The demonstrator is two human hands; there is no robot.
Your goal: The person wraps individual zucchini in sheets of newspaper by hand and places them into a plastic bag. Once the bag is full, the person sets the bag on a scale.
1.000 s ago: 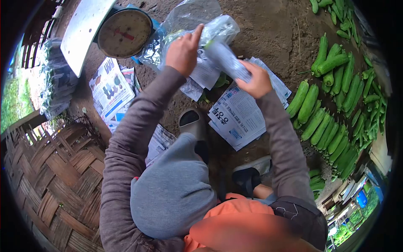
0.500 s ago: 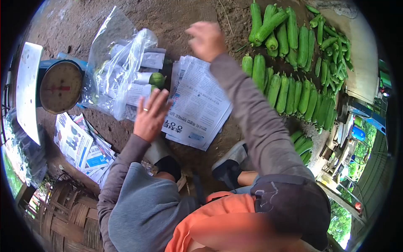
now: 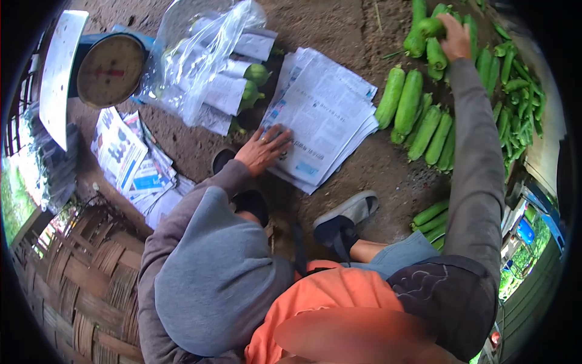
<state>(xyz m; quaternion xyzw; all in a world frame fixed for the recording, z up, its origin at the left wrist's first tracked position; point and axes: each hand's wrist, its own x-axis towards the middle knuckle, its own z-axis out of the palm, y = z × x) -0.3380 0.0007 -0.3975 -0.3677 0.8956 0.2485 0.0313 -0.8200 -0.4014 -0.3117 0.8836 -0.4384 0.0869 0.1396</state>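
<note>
Green gourds (image 3: 434, 53), outstretched right hand (image 3: 456, 37) on top

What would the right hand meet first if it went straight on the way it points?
The heaped green gourds. The right hand reaches over that heap with its fingers at or just above one gourd. Nothing lies between them, but the head view does not settle whether they touch.

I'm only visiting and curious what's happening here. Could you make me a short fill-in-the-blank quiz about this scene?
The left hand lies flat on a stack of ____.
The right hand touches the pile of ____ gourds.
Beside the clear plastic bag stands a weighing ____.
Missing: newspapers; green; scale.
</note>
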